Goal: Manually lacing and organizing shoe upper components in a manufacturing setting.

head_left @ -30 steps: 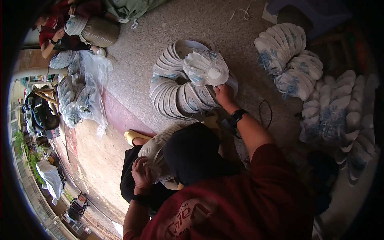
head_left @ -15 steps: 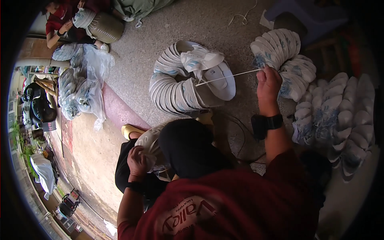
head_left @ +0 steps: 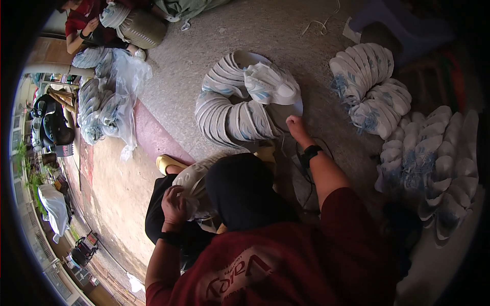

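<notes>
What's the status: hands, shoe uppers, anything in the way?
Left hand at pale shoe-like piece. Right hand curled beside white shoe uppers, grip unclear. One upper lies atop, partly hiding the stack.

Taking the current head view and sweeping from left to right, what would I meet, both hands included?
Black scooter-like machine, clear plastic sheet, left hand, curled stack of white-and-blue shoe uppers, right hand, fanned bundle of white-and-blue shoe uppers, long rows of white-and-blue shoe uppers.
</notes>
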The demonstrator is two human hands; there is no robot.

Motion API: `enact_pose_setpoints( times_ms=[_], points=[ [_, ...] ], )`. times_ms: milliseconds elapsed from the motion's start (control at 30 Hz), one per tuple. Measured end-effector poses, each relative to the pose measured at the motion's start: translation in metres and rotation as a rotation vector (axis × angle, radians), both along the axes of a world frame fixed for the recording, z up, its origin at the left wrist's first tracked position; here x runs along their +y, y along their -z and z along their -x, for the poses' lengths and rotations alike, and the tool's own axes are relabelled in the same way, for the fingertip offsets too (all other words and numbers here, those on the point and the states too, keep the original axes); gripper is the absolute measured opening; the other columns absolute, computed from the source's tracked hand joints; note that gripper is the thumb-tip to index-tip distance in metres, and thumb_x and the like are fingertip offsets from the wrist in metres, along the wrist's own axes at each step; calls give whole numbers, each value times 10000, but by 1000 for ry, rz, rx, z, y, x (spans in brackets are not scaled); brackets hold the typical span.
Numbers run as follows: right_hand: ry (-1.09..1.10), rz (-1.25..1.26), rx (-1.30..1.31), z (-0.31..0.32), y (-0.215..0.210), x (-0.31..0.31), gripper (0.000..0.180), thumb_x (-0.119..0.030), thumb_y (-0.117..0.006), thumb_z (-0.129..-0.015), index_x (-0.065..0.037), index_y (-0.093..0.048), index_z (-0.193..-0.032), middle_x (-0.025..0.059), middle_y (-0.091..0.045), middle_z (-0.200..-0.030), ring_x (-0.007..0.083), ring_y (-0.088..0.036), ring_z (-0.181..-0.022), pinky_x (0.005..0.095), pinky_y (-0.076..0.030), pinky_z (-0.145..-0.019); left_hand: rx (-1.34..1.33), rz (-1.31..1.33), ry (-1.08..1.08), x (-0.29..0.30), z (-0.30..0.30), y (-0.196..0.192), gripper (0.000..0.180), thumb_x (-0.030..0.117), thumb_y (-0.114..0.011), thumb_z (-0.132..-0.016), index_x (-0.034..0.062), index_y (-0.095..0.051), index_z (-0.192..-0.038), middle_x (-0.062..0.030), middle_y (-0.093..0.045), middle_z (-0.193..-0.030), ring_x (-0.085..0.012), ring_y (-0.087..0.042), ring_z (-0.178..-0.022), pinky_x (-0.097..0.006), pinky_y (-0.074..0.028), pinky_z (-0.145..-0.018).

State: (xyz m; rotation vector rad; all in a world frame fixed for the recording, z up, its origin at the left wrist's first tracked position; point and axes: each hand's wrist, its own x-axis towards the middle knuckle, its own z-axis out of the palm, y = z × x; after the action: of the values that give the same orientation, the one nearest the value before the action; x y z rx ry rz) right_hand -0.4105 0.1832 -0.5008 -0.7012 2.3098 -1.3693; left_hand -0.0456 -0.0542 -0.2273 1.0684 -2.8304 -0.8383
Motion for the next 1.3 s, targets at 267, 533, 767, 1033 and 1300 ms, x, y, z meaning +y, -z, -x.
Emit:
enact_pose_setpoints(
  times_ms=[267, 533, 767, 1033, 1300],
  points=[
    [330, 635, -1292, -1, 36, -102, 217, -96, -611, -710, -13, -598, -911, 84, -587, -918, 215, -539, -853, 331, -423, -768, 14, -29, 25, 2, 3, -5, 214, 113, -505, -705, 14, -578, -881, -163, -592, -947, -354, -557, -889, -395, -442, -815],
    [201, 423, -1431, 12, -15, -80, 141, -142, -617, -725, -118, -566, -854, -9, -563, -759, 142, -568, -746, 310, -388, -682, 30, -28, 28, 1, 4, -6, 213, 112, -497, -706, 2, -571, -872, -175, -589, -942, -346, -561, -892, -386, -440, -824],
    [291, 1116, -986, 63, -114, 8, 202, -225, -518, -885, -82, -519, -743, 83, -598, -796, 282, -517, -1076, 513, -336, -954, 32, -15, 18, 1, 0, -1, 212, 125, -514, -696, 20, -565, -873, -160, -589, -942, -353, -554, -880, -395, -440, -814],
    [571, 526, -822, 29, -76, 58, 176, -140, -593, -835, -43, -540, -972, 88, -561, -1020, 207, -564, -948, 333, -437, -813, 19, -12, 23, 0, 0, -3, 247, 168, -499, -706, -1, -587, -862, -173, -596, -930, -342, -569, -891, -381, -452, -812],
    [-143, -205, -97, -48, -27, -29, 651, -280, -765, -646, 51, -487, -1133, 210, -571, -1019, 329, -556, -975, 378, -430, -861, 15, -26, 18, 2, 3, -5, 229, 159, -490, -734, -4, -579, -867, -173, -594, -938, -341, -569, -893, -379, -451, -812]
  ],
)
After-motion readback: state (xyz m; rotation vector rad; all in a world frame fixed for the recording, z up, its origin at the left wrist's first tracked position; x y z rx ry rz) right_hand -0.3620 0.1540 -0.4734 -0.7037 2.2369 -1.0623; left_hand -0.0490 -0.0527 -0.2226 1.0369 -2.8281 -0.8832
